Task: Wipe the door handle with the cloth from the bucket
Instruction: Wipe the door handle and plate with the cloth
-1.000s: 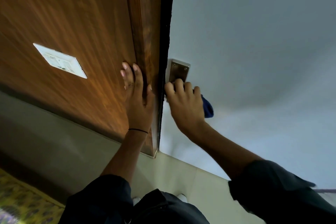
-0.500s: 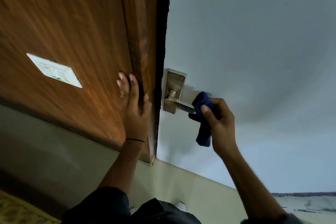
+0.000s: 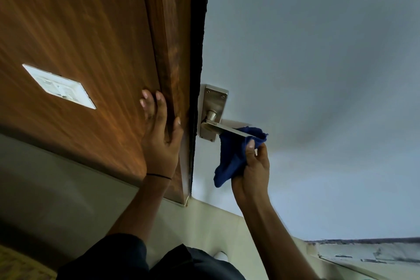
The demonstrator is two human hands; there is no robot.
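Observation:
A metal lever door handle [image 3: 221, 129] on its backplate [image 3: 214, 102] sits on the pale grey door face, close to the door's edge. My right hand [image 3: 252, 173] grips a dark blue cloth [image 3: 234, 154], which wraps the free end of the lever and hangs down below it. My thumb presses the cloth near the lever tip. My left hand [image 3: 160, 136] lies flat on the brown wooden panel [image 3: 91, 29], with fingers spread and the thumb over the frame edge. No bucket is in view.
A white switch plate [image 3: 60, 85] is set in the wooden panel to the left. Pale floor tiles [image 3: 204, 229] run below the door. A dark-edged step or ledge [image 3: 363, 250] shows at the lower right. My dark sleeves fill the bottom of the view.
My right hand has slid with the cloth from the backplate out along the lever to its tip, uncovering the handle. My left hand has stayed on the wood.

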